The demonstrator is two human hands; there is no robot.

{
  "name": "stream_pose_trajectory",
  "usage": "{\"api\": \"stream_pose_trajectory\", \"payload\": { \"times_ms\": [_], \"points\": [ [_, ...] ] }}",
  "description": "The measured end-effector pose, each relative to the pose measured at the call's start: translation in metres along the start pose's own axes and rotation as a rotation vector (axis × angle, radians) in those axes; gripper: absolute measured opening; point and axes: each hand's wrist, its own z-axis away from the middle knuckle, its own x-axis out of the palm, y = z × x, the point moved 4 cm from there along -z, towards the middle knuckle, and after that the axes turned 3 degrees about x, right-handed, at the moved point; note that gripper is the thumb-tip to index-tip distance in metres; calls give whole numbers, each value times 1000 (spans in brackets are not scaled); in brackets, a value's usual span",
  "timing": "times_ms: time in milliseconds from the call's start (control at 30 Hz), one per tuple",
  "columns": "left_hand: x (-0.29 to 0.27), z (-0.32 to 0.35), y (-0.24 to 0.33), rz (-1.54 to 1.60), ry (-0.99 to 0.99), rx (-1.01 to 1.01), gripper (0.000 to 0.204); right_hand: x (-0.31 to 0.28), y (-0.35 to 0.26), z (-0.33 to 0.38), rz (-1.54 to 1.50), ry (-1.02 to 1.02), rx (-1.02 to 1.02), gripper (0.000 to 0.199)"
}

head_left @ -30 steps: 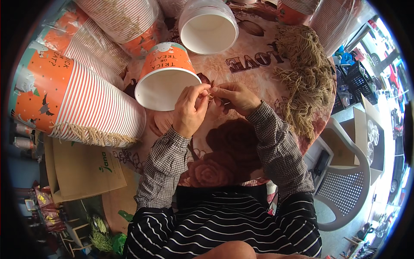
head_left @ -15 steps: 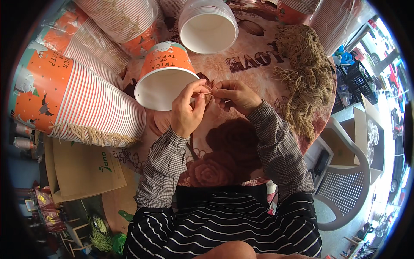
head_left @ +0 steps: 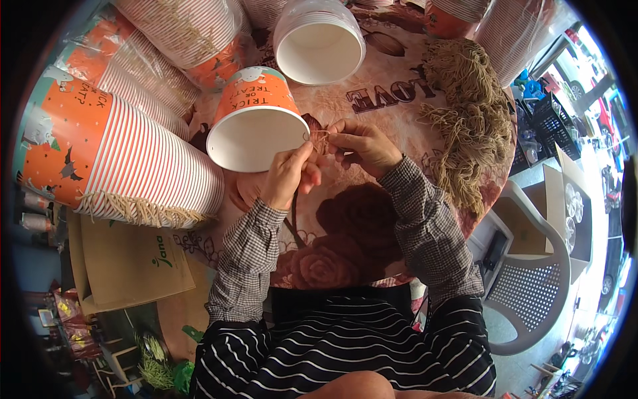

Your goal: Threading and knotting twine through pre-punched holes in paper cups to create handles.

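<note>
A thin tan cord (head_left: 320,132) stretches between my hands at the right side of an orange paper bucket's rim. My right hand (head_left: 363,146) is closed, pinching one end of it between thumb and forefinger. Beside the rim, my left hand (head_left: 290,174) is closed at the fingertips around the other part of the cord; its other fingers curl loosely below. The orange paper bucket (head_left: 260,93) lies tilted, its white mouth toward me. A heap of tan cords (head_left: 468,120) lies right of my hands.
A long stack of nested paper buckets (head_left: 143,156) lies at the left, short cords draped along its side. More wrapped stacks and a white-mouthed bucket (head_left: 319,53) are behind. At the right stands a grey plastic chair (head_left: 531,292); a cardboard box (head_left: 133,266) is at the lower left.
My left hand has lowered slightly and turned, its fingertips now at the bucket's rim. My right hand stays almost in place with the cord. The bucket has shifted very slightly.
</note>
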Motion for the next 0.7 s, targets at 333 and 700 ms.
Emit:
{"api": "stream_pose_trajectory", "payload": {
  "times_ms": [333,700],
  "points": [
    [22,-3,-15,714,32,26,13,-2,6,-3,-46,15,16,11],
    [22,2,-1,396,123,367,21,0,11,-4,-124,68,63,12]
  ]
}}
